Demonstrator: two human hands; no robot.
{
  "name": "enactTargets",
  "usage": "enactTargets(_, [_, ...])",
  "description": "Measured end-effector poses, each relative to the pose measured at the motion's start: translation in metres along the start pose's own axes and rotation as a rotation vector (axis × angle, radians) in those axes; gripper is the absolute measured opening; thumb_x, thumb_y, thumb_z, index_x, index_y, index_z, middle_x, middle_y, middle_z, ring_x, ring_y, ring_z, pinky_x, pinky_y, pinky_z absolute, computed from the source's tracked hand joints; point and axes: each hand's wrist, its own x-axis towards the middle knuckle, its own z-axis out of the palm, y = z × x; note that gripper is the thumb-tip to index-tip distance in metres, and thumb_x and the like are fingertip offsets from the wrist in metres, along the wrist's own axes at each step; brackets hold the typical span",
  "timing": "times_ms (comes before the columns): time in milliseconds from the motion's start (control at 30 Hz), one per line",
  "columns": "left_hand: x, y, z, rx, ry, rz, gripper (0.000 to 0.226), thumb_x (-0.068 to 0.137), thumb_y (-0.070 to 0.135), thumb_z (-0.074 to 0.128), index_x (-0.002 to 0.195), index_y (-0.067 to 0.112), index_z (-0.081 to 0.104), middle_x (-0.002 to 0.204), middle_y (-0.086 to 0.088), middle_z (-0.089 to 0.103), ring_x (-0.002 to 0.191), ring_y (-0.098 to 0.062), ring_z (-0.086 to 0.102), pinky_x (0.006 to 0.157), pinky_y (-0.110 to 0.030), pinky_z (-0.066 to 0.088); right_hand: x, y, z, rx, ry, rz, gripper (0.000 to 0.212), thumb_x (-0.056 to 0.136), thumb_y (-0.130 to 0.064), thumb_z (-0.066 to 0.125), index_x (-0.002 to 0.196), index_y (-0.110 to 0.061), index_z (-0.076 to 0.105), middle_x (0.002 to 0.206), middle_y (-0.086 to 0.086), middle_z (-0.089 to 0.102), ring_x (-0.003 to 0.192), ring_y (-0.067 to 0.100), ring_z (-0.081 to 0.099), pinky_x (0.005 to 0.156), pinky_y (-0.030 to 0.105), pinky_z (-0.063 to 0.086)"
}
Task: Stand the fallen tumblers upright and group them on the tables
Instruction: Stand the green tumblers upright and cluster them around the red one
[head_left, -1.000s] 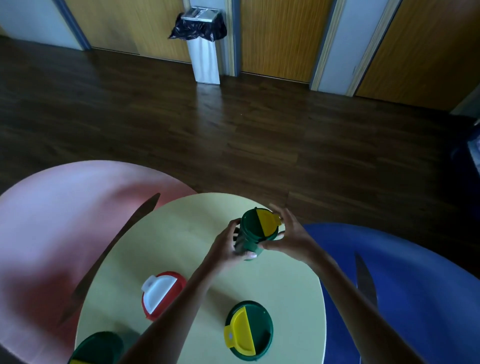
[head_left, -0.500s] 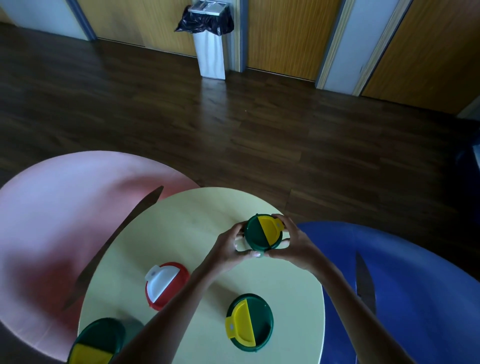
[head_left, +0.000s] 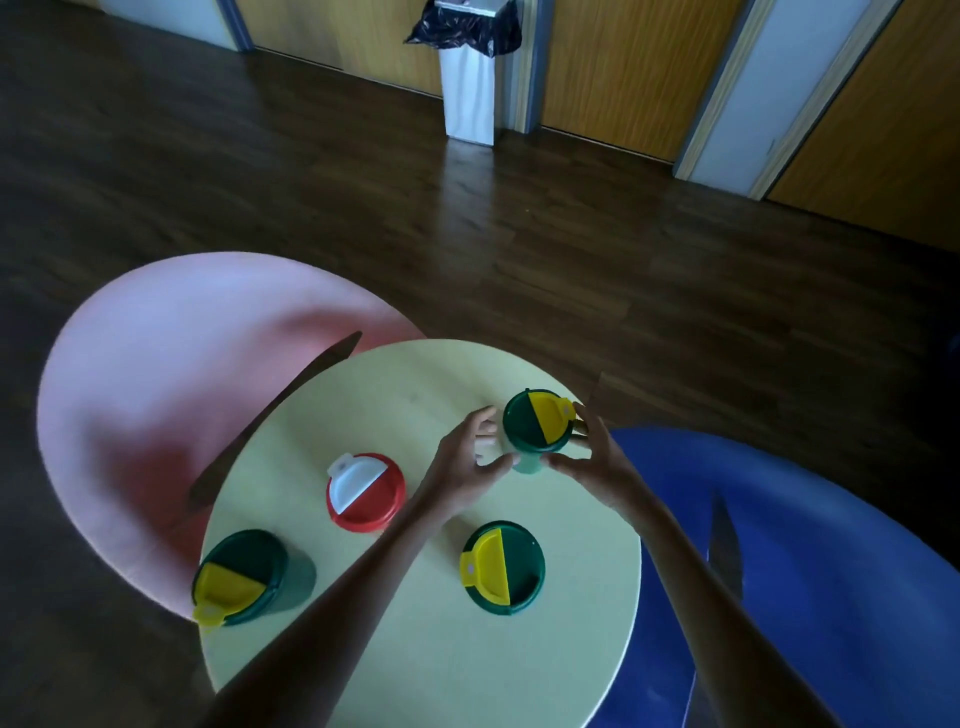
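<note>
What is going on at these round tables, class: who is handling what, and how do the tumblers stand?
A person's left hand and right hand flank the far green tumbler on the yellow table, fingers loosely spread; contact is hard to tell. It stands upright. The red tumbler, the near green tumbler and the left-edge green tumbler also stand upright there. The pink table and blue table hold no tumblers in view.
</note>
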Motion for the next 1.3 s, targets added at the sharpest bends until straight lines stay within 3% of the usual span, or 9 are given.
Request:
enactTargets(200, [-0.07, 0.009, -0.041, -0.139, 0.192, 0.035, 0.047, 0.076, 0.041, 0.066, 0.118, 0.021, 0.058, 0.109, 0.002, 0.066, 0.104, -0.004, 0.062, 0.08, -0.021, 0.054, -0.068, -0.015, 0.025, 0.027, 0.214, -0.017, 0.053, 0.086, -0.028, 0.067, 0.132, -0.017, 0.045, 0.126, 0.004, 0.054, 0.111, 0.017, 0.057, 0.084, 0.027, 0.043])
enactTargets(300, [-0.111, -0.001, -0.073, -0.127, 0.328, 0.069, 0.038, 0.081, 0.031, 0.066, 0.116, 0.019, 0.059, 0.106, 0.0, 0.069, 0.1, -0.001, 0.064, 0.079, -0.017, 0.052, -0.104, -0.02, 0.05, -0.103, 0.062, -0.071, 0.055, 0.084, -0.031, 0.068, 0.133, -0.022, 0.045, 0.132, 0.0, 0.05, 0.117, 0.013, 0.049, 0.09, 0.027, 0.042])
enactTargets(433, [-0.163, -0.031, -0.122, 0.114, 0.473, 0.084, 0.055, 0.076, 0.049, 0.059, 0.117, 0.013, 0.058, 0.11, 0.0, 0.067, 0.102, -0.01, 0.062, 0.085, -0.015, 0.046, -0.127, -0.023, 0.067, -0.453, -0.142, -0.154, 0.085, 0.073, -0.038, 0.071, 0.144, -0.035, 0.025, 0.151, -0.009, 0.029, 0.139, 0.009, 0.024, 0.112, 0.033, 0.028])
enactTargets(567, [-0.19, -0.065, -0.159, 0.518, 0.342, -0.145, 0.096, 0.061, 0.068, 0.057, 0.139, 0.015, 0.037, 0.139, -0.008, 0.045, 0.129, -0.027, 0.041, 0.104, -0.045, 0.036, -0.127, -0.035, 0.071, -0.785, -0.276, -0.158, 0.103, 0.067, -0.032, 0.068, 0.149, -0.036, 0.006, 0.16, -0.007, 0.007, 0.146, 0.016, 0.01, 0.112, 0.043, 0.023])
enactTargets(667, [-0.195, -0.079, -0.161, 0.599, 0.206, -0.326, 0.114, 0.059, 0.068, 0.068, 0.147, 0.017, 0.016, 0.149, -0.012, 0.029, 0.136, -0.033, 0.03, 0.107, -0.05, 0.031, -0.127, -0.04, 0.071, -0.86, -0.245, -0.126, 0.099, 0.066, -0.034, 0.072, 0.148, -0.032, 0.016, 0.155, -0.003, 0.026, 0.14, 0.019, 0.027, 0.106, 0.039, 0.034])
enactTargets(833, [-0.195, -0.084, -0.16, 0.592, 0.212, -0.292, 0.107, 0.066, 0.046, 0.079, 0.146, 0.007, 0.019, 0.145, -0.018, 0.029, 0.132, -0.037, 0.03, 0.103, -0.048, 0.037, -0.143, -0.035, 0.09, -0.9, 0.047, -0.086, 0.101, 0.065, -0.071, 0.065, 0.145, -0.025, 0.025, 0.136, 0.003, 0.047, 0.124, 0.024, 0.045, 0.095, 0.039, 0.042])
enactTargets(967, [-0.198, -0.093, -0.169, 0.476, 0.2, -0.317, 0.101, 0.067, 0.039, 0.08, 0.146, 0.012, 0.023, 0.14, -0.019, 0.032, 0.129, -0.037, 0.035, 0.101, -0.045, 0.039, -0.148, -0.032, 0.093, -0.834, -0.018, -0.139, 0.111, 0.064, -0.059, 0.072, 0.149, -0.028, 0.01, 0.153, -0.002, 0.028, 0.134, 0.023, 0.034, 0.103, 0.041, 0.037])
enactTargets(1133, [-0.202, -0.092, -0.171, 0.388, 0.221, -0.328, 0.102, 0.066, 0.033, 0.082, 0.146, 0.009, 0.023, 0.135, -0.019, 0.038, 0.124, -0.034, 0.043, 0.096, -0.038, 0.041, -0.153, -0.032, 0.102, -0.898, 0.108, -0.037, 0.108, 0.065, -0.075, 0.061, 0.148, -0.023, 0.016, 0.141, 0.005, 0.045, 0.127, 0.026, 0.043, 0.098, 0.04, 0.039])
enactTargets(1300, [-0.2, -0.094, -0.169, 0.32, 0.25, -0.375, 0.104, 0.062, 0.031, 0.084, 0.143, 0.005, 0.025, 0.134, -0.018, 0.037, 0.121, -0.034, 0.045, 0.096, -0.039, 0.044, -0.164, -0.024, 0.098, -0.75, 0.054, -0.058, 0.113, 0.063, -0.065, 0.069, 0.149, -0.03, 0.006, 0.15, -0.003, 0.029, 0.133, 0.021, 0.034, 0.102, 0.041, 0.039])
